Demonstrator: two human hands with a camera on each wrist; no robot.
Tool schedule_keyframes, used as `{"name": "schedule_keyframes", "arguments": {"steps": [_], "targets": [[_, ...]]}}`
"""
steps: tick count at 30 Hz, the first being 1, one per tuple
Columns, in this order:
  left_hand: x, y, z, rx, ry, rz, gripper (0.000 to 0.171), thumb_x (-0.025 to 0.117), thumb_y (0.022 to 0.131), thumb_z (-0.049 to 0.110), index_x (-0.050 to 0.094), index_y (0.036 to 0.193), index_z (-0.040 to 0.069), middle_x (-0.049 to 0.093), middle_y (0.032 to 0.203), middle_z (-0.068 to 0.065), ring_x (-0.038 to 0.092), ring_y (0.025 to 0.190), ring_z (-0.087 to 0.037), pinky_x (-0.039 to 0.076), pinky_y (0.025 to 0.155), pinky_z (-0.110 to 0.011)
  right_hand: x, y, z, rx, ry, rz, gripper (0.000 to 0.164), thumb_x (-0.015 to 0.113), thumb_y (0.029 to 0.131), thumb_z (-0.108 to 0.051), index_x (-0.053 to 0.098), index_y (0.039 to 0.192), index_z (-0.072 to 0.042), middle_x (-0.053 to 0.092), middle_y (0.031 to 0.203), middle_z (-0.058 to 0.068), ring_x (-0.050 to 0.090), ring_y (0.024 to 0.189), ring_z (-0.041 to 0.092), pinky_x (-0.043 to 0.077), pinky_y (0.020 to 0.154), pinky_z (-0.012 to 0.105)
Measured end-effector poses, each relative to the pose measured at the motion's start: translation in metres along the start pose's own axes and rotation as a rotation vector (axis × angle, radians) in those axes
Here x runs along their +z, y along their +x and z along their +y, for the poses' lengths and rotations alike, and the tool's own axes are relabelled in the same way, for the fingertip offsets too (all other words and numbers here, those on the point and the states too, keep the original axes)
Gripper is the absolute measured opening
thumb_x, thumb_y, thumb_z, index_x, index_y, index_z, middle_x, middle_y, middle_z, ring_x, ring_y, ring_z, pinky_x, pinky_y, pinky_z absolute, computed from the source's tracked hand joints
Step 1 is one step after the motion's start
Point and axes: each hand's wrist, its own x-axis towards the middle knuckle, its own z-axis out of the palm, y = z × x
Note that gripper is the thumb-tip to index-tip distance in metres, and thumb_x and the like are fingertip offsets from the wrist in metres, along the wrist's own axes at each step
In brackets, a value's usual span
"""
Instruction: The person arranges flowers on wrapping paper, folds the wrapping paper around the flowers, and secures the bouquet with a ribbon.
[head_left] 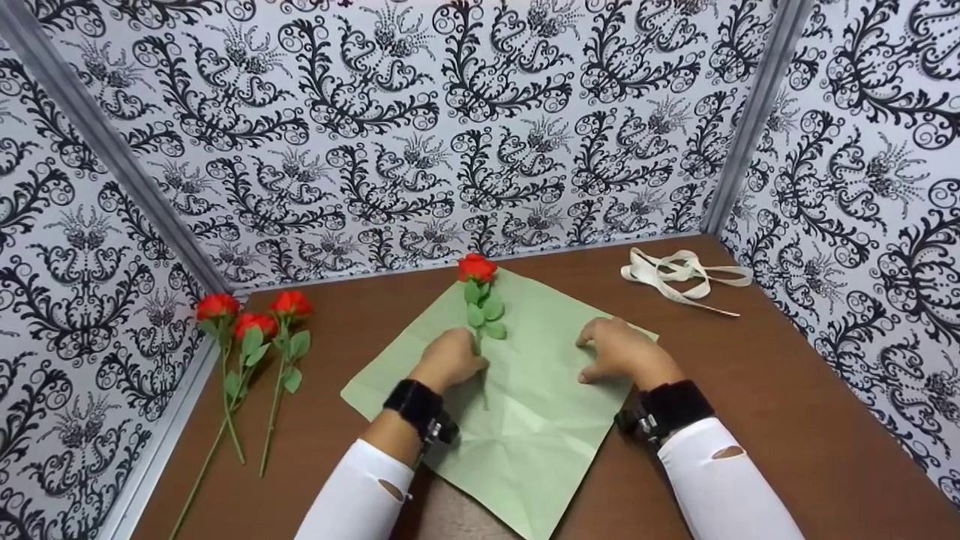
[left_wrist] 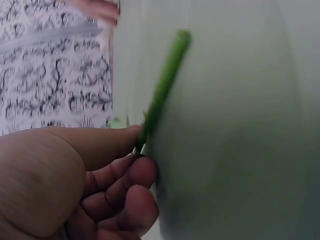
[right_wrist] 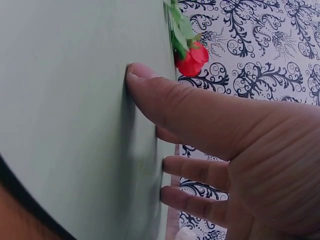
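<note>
A red rose lies along the left part of a green paper sheet, its bloom at the far corner. My left hand pinches its stem between thumb and fingers; in the left wrist view the cut end of the green stem sticks out past the fingertips, close over the paper. My right hand rests on the right side of the sheet with fingers spread. In the right wrist view its thumb and fingertips touch the paper, holding nothing.
Several more red roses, one with a bloom at far left, lie on the brown table. A loose cream ribbon is at the back right. Patterned panels close in the back and both sides.
</note>
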Motion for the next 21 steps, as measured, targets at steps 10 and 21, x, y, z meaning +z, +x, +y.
{"name": "schedule_keyframes", "arguments": {"steps": [10, 21], "targets": [[0.019, 0.006, 0.033, 0.066, 0.153, 0.032, 0.045, 0.076, 0.094, 0.030, 0.047, 0.061, 0.018, 0.054, 0.064, 0.001, 0.051, 0.059, -0.019, 0.044, 0.058, -0.037, 0.003, -0.005, -0.003, -0.014, 0.004, 0.031, 0.059, 0.098, 0.069, -0.031, 0.077, 0.119, -0.006, 0.073, 0.128, 0.012, 0.061, 0.125, 0.041, 0.051, 0.109, 0.052], [0.009, 0.003, 0.028, -0.018, 0.034, 0.031, 0.026, 0.077, 0.084, 0.022, 0.056, 0.069, 0.016, 0.065, 0.077, -0.003, 0.053, 0.065, -0.020, 0.046, 0.061, -0.037, -0.002, -0.006, -0.003, 0.006, 0.014, 0.029, 0.059, 0.097, 0.071, -0.031, 0.076, 0.121, -0.007, 0.072, 0.128, 0.012, 0.063, 0.126, 0.038, 0.051, 0.110, 0.051]]}}
